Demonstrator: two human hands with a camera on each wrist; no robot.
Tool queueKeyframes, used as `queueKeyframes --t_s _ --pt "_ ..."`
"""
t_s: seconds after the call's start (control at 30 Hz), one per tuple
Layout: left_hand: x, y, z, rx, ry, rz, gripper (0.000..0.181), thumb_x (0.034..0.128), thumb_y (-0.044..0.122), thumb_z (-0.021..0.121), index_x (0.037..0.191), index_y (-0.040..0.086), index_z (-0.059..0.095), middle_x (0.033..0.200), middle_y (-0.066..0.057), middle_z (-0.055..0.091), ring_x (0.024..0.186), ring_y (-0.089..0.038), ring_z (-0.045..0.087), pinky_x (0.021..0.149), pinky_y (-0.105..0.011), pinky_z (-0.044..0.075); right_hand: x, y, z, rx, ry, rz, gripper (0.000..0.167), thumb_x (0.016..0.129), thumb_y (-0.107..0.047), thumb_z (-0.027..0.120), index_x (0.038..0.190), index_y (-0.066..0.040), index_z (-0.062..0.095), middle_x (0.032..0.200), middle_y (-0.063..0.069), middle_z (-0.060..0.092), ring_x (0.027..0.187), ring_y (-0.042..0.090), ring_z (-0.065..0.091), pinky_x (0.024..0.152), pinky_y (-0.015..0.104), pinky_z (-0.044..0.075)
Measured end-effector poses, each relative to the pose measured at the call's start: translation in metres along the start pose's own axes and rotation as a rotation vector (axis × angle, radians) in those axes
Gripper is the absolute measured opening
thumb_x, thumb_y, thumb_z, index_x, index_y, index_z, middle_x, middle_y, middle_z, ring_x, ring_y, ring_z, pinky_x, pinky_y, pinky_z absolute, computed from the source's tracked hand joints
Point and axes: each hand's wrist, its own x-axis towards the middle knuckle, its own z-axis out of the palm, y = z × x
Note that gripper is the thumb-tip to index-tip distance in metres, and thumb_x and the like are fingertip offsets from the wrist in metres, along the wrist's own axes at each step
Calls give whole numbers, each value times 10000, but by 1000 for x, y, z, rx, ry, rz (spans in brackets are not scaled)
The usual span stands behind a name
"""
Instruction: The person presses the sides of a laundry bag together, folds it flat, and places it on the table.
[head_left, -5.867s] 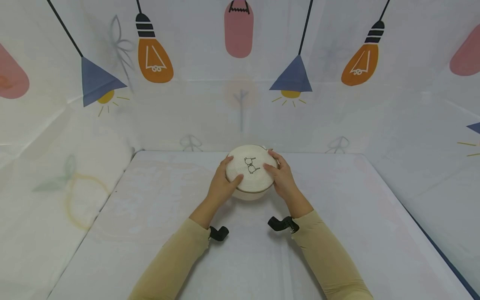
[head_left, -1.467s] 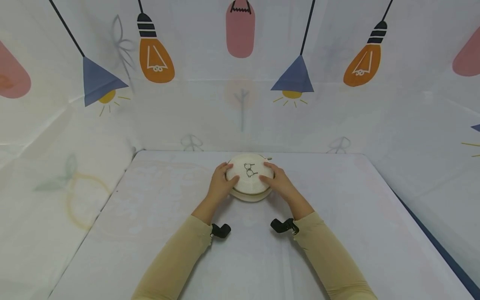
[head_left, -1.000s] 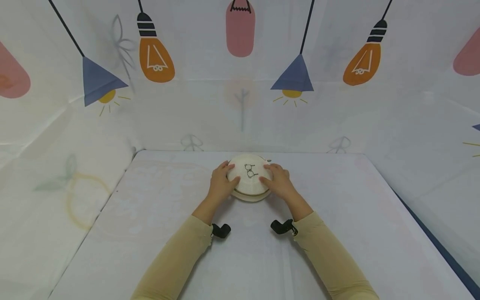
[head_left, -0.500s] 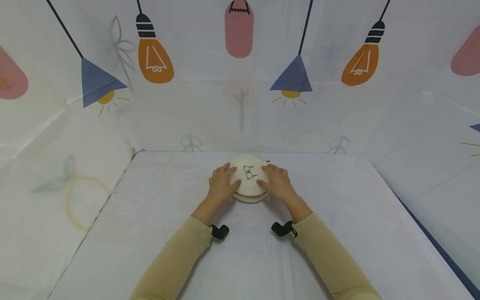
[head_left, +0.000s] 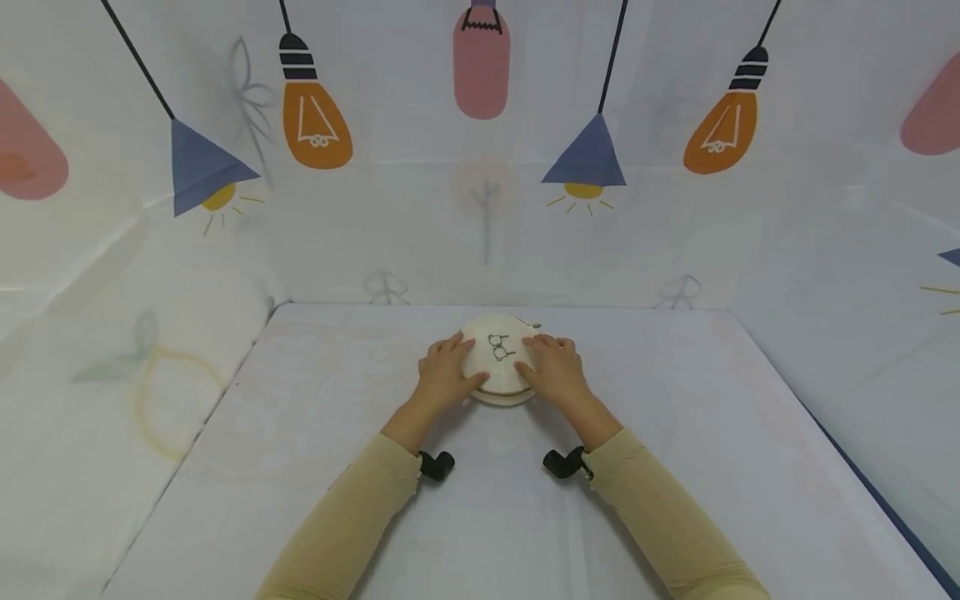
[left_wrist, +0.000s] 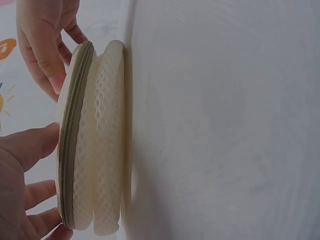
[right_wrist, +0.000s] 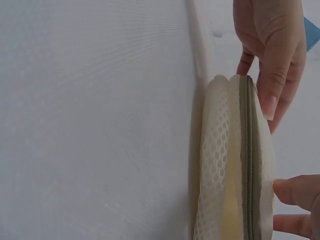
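Note:
A round cream mesh laundry bag [head_left: 503, 375] sits low on the table, its lid printed with a small black line drawing. My left hand [head_left: 441, 377] rests on the lid's left edge with spread fingers, and my right hand [head_left: 559, 372] touches the right edge the same way. From the left wrist view, the olive zipper [left_wrist: 75, 135] circles the rim, and the mesh wall [left_wrist: 107, 145] below is folded into squashed rolls. Fingertips of the right hand [right_wrist: 300, 192] press the lid in the right wrist view. Behind the lid a zipper pull [head_left: 536, 326] sticks out.
A white-covered table [head_left: 495, 517] lies under both arms. Behind it hangs a white cloth backdrop [head_left: 420, 225] printed with lamps and bulbs. Black camera mounts [head_left: 437, 466] sit at both wrists, just above the tabletop.
The bag stood taller in the earliest frame, with both hands gripping its sides. Its lid has sunk and the bag is flatter now. My hands have gone down with it, fingers on the lid's edges.

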Motion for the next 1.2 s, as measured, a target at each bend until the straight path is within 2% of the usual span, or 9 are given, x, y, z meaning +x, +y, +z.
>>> queueKeyframes --t_s 0.1,0.3,0.57,0.93,1.2 --pt "0 -1 -1 19 -29 0 762 901 488 714 1512 124 442 1619 -114 296 1426 -378 293 1063 -607 319 -1 0 0 -17 -9 -8 589 960 -393 661 1444 -84 531 1494 187 466 1331 490 361 1032 648 369" --pt "-1 -4 -4 53 -70 4 809 888 523 713 1526 120 420 1624 -118 285 1433 -386 287 1070 -602 315 -2 3 -2 -73 -90 -46 721 941 -444 676 1513 -80 431 1546 199 393 1357 500 323 1038 654 363" --pt "-3 -5 -9 58 -123 1 823 890 529 708 1541 133 397 1632 -115 267 1454 -382 257 1094 -616 287 -6 8 -10 -5 -162 -94 791 922 -454 696 1548 -94 374 1602 194 300 1408 493 256 1091 672 280" --pt "-3 -4 -11 68 -147 0 817 889 531 708 1540 142 402 1628 -127 273 1456 -391 258 1100 -627 283 -2 13 -7 -20 -213 -94 822 918 -484 693 1563 -111 347 1616 181 273 1420 486 240 1103 670 265" --pt "-2 -4 -9 79 -153 3 810 882 520 721 1529 136 421 1618 -135 293 1450 -396 270 1098 -632 289 0 18 1 -52 -215 -97 833 908 -515 690 1566 -133 349 1609 168 297 1415 468 264 1098 663 282"
